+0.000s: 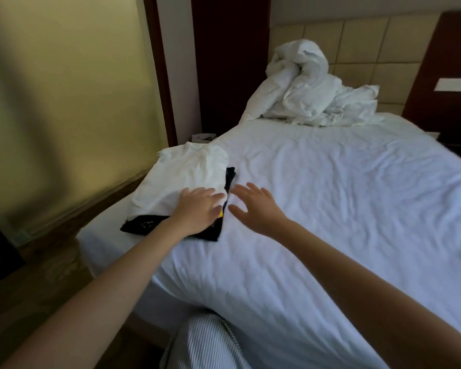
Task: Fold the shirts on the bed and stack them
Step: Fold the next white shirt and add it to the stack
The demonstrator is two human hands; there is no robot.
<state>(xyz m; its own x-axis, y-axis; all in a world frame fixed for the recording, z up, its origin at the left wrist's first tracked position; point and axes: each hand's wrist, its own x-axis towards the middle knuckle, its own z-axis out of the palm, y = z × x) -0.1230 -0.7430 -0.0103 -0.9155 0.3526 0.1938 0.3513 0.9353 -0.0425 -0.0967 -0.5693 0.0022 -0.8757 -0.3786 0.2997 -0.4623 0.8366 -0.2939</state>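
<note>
A folded white shirt (186, 174) lies on top of a folded black shirt (144, 224) at the near left corner of the bed (343, 195). A bit of yellow shows at the stack's right edge. My left hand (197, 211) rests flat on the near right corner of the white shirt, fingers straight. Just to the right of the stack, my right hand (253, 205) hovers over the bare sheet with its fingers spread, holding nothing.
A crumpled white duvet (312, 89) is heaped at the head of the bed against a padded headboard (370, 43). The wooden floor (37, 262) and a yellow wall lie to the left. My striped clothing (205, 344) shows at the bottom edge.
</note>
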